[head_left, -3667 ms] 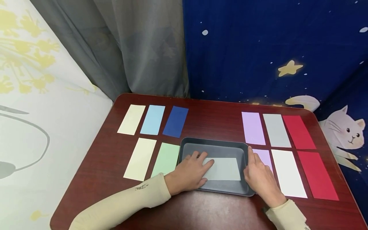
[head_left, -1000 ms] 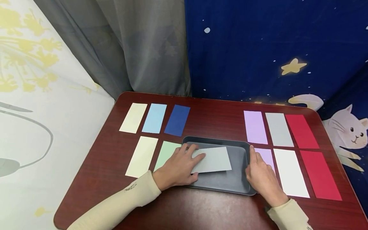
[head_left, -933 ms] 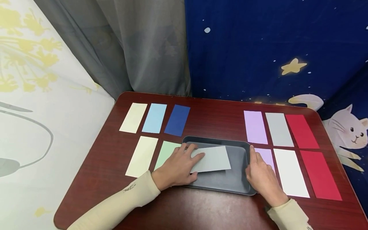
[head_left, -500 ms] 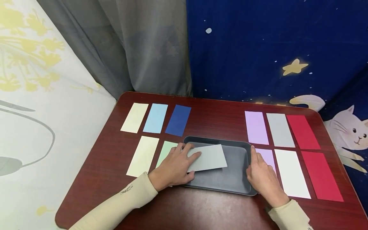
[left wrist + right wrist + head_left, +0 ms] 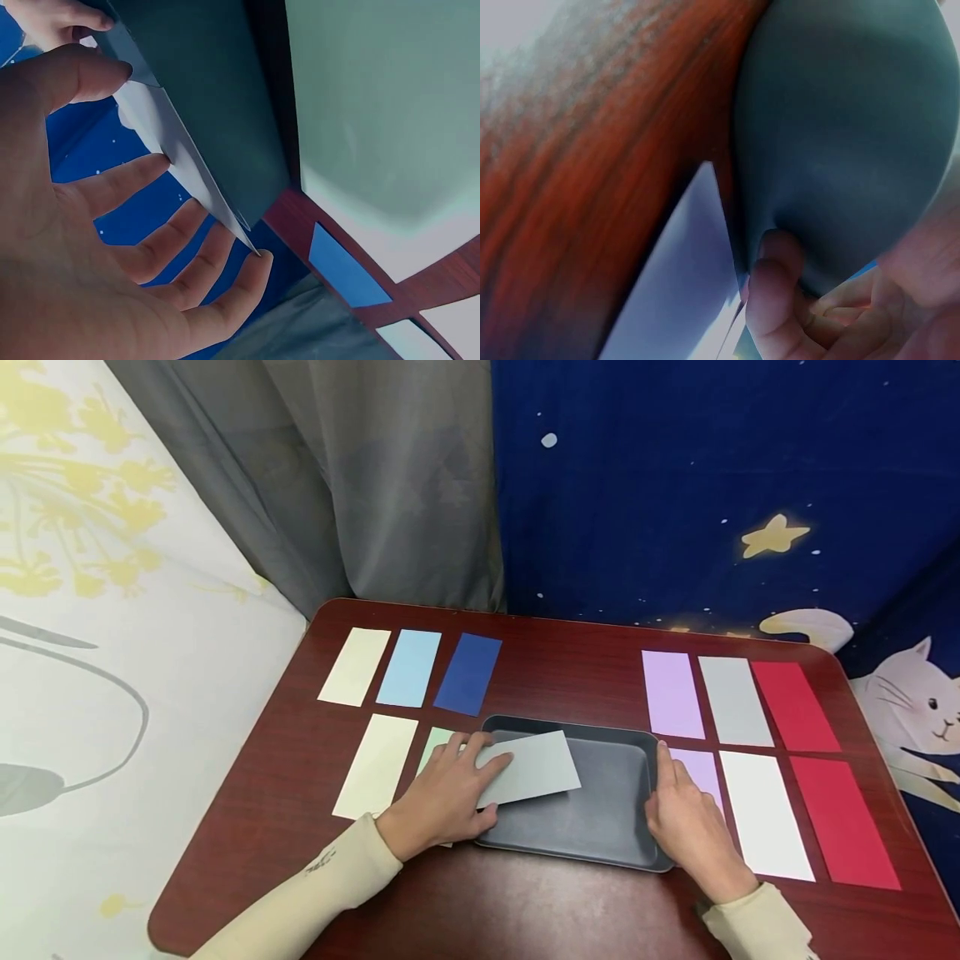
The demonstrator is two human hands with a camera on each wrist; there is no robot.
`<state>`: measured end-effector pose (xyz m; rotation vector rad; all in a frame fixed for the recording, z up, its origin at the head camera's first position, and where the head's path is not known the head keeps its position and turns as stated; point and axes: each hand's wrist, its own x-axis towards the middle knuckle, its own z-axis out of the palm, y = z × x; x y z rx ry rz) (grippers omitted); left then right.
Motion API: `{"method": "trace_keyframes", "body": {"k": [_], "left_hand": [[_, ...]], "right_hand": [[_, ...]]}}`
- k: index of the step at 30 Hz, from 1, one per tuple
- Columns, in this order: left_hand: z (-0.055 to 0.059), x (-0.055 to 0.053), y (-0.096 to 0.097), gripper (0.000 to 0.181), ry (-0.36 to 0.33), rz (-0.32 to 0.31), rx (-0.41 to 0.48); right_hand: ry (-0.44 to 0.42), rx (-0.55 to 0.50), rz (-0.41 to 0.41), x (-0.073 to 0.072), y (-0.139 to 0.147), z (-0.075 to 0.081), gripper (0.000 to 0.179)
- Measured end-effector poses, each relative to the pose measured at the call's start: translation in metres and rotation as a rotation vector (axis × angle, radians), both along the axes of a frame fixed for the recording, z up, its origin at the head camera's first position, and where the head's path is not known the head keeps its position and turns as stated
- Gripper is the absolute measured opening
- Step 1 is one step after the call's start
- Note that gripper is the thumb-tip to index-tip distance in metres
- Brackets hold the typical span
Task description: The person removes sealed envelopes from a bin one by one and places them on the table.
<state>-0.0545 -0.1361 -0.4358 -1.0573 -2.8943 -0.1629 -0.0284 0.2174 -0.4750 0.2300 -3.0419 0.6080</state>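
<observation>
A pale grey paper card point(image 5: 532, 768) hangs over the left part of a dark grey rectangular tray point(image 5: 607, 810), its right end turned slightly toward the back. My left hand point(image 5: 438, 797) holds the card by its left part. In the left wrist view the thumb point(image 5: 97, 75) is on one side, and the other fingertips meet the card point(image 5: 180, 154) along its length. My right hand point(image 5: 690, 827) grips the tray's right side, index finger along the rim. From the right wrist view, fingers point(image 5: 776, 285) press against the tray's outer wall point(image 5: 840, 150).
To the left lie cream point(image 5: 375, 766), light blue point(image 5: 408, 668), dark blue point(image 5: 468, 672) and partly covered green point(image 5: 435, 750) cards. Purple point(image 5: 671, 693), grey point(image 5: 735, 702), white point(image 5: 767, 814) and red point(image 5: 846, 822) cards line the right. Curtains point(image 5: 420, 485) hang behind the table point(image 5: 555, 910).
The grey card lay flat in the tray; it is now lifted, turned a little and shifted left with my left hand. My right hand stays at the tray's right side.
</observation>
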Motion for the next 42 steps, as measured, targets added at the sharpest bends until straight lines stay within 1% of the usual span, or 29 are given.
{"method": "trace_keyframes", "body": {"k": [6,13,20,27,30,35,42], "left_hand": [[0.000,0.001,-0.005,0.064,0.007,0.021,0.020],[-0.002,0.002,-0.012,0.065,0.016,0.039,0.070],[-0.003,0.003,-0.020,0.063,0.022,0.064,0.101],[-0.005,0.006,-0.029,0.063,0.036,0.096,0.112],[-0.007,0.006,-0.032,0.063,0.032,0.108,0.115],[-0.006,0.007,-0.035,0.063,0.018,0.130,0.116],[-0.007,0.008,-0.038,0.064,0.025,0.141,0.127]], "right_hand": [[-0.009,0.005,-0.004,0.000,0.000,0.001,0.080],[0.014,0.007,0.009,-0.001,-0.001,0.001,0.077],[0.013,0.005,0.007,0.000,0.000,0.000,0.077],[0.023,0.006,0.008,0.000,0.000,0.000,0.076],[0.028,0.007,0.011,-0.001,0.000,0.000,0.076],[0.029,0.009,0.011,-0.001,0.000,0.000,0.076],[0.024,0.009,0.008,-0.001,0.000,0.000,0.077]]}}
